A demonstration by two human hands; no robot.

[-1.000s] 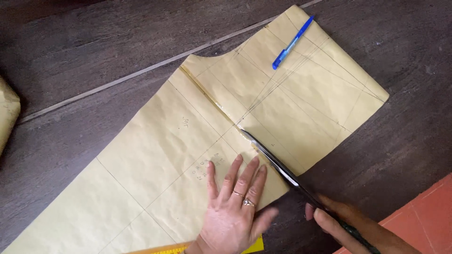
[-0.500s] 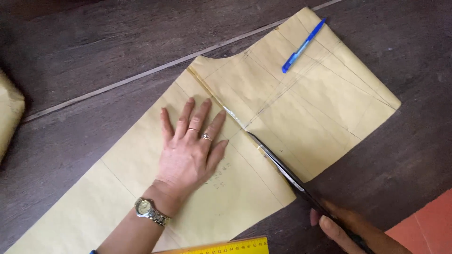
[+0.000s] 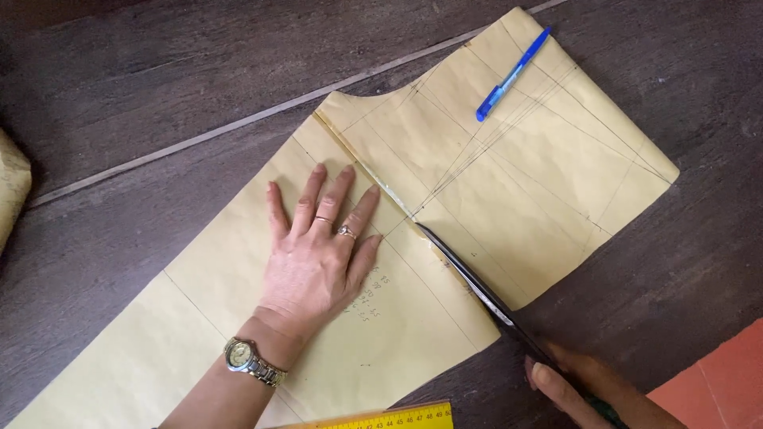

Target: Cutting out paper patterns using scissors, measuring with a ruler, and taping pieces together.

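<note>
At the far left edge of the frame, a rounded piece of tan paper [image 3: 11,191] lies on the dark wood-grain surface [image 3: 159,87], well apart from my work.

A large sheet of yellowish-brown pattern paper [image 3: 238,262], marked with thin pencil lines, runs diagonally from the lower left corner to the upper right of the frame.

My left hand [image 3: 314,254] lies flat on this sheet in the centre of the frame, palm down, fingers [image 3: 306,202] fully spread and pointing toward the upper right. It grips nothing; it only presses on the paper. Rings sit on two fingers, and a metal wristwatch with a round pale dial [image 3: 253,361] is on the wrist.

At the bottom edge, just right of my forearm, the end of a yellow ruler [image 3: 389,417] shows.

Right of my left hand, a pair of long dark-bladed scissors [image 3: 469,278] lies along a cut line in the paper, tips pointing to the frame centre, blades close together.

In the lower right, my right hand [image 3: 580,385] is closed around the scissor handles, which are largely hidden.

In the upper right, a blue ballpoint pen [image 3: 513,74] rests on the paper.

An orange-red area [image 3: 715,377] fills the lower right corner.
</note>
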